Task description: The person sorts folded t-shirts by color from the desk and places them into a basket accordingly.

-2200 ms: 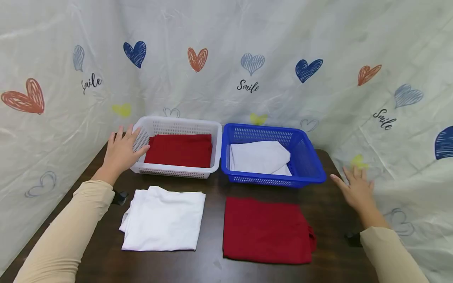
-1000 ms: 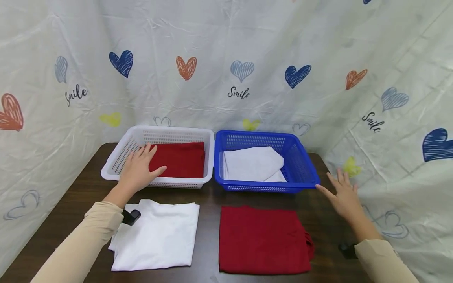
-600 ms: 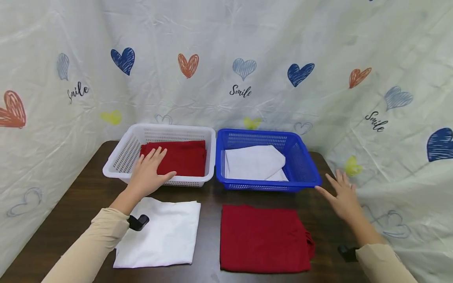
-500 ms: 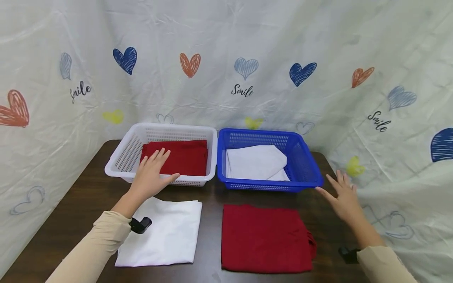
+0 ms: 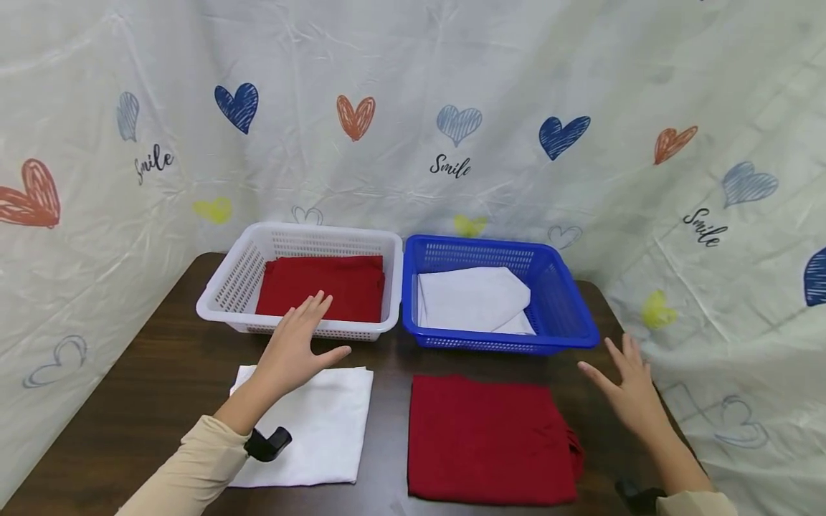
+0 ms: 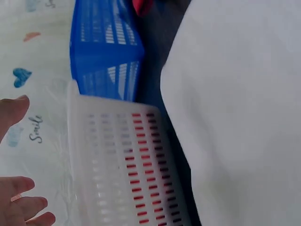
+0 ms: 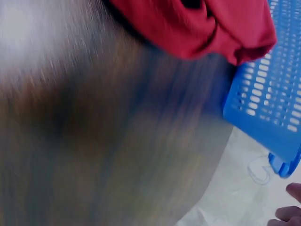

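My left hand hovers with spread fingers over the front rim of the white basket and the far edge of a folded white cloth. It holds nothing; the forearm hides part of that cloth. Inside the white basket lies a folded red cloth. My right hand, fingers apart and holding nothing, is just right of the blue basket. A folded white cloth lies in that basket. Nearer me, a folded red cloth rests on the table between the hands.
The two baskets stand side by side at the back of the dark wooden table. A pale curtain printed with hearts hangs behind and along both sides. A black wrist camera sits on the left wrist.
The left hand has moved from the white basket's left side rightward and toward me, near the white cloth. The right hand has drawn slightly nearer. The cloths and baskets stay in place.
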A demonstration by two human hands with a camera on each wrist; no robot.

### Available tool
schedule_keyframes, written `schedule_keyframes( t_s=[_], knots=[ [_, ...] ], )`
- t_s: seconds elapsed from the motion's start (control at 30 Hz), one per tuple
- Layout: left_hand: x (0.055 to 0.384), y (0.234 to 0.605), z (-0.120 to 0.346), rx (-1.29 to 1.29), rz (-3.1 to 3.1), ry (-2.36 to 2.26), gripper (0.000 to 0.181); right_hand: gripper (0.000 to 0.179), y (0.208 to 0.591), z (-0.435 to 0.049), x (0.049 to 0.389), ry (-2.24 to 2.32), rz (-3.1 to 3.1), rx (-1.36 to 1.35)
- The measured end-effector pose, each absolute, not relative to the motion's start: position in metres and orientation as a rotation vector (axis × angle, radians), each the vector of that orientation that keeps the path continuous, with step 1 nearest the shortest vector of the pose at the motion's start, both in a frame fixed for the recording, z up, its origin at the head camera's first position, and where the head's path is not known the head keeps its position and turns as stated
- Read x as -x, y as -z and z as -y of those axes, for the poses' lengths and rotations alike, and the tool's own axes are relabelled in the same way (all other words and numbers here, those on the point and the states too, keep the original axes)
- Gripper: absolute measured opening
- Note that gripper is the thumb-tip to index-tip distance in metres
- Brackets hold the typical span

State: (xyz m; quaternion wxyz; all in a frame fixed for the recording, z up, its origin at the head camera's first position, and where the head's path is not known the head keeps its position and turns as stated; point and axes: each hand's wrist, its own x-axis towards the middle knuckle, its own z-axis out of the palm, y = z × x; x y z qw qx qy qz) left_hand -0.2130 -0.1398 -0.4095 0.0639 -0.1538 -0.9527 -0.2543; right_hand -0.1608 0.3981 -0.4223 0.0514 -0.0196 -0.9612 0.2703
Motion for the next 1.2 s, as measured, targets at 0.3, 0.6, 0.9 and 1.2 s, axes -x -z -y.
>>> schedule_keyframes(
  t_s=[0.3,0.6,0.9,1.2],
  knots=[
    [0.194,0.421,0.118,0.468,2.827,0.895,0.094,0.091,0.430,-0.386,0.146,-1.006,3.048,0.206],
    [0.179,0.426,0.105,0.431,2.777,1.163,0.093,0.091,0.438,-0.366,0.140,-1.103,3.159,0.295],
    [0.170,0.438,0.088,0.316,2.789,1.452,0.085,0.093,0.442,-0.358,0.132,-1.208,3.250,0.410],
    [0.167,0.453,0.066,0.288,2.708,1.851,0.085,0.091,0.444,-0.361,0.130,-1.329,3.207,0.409]
  ],
)
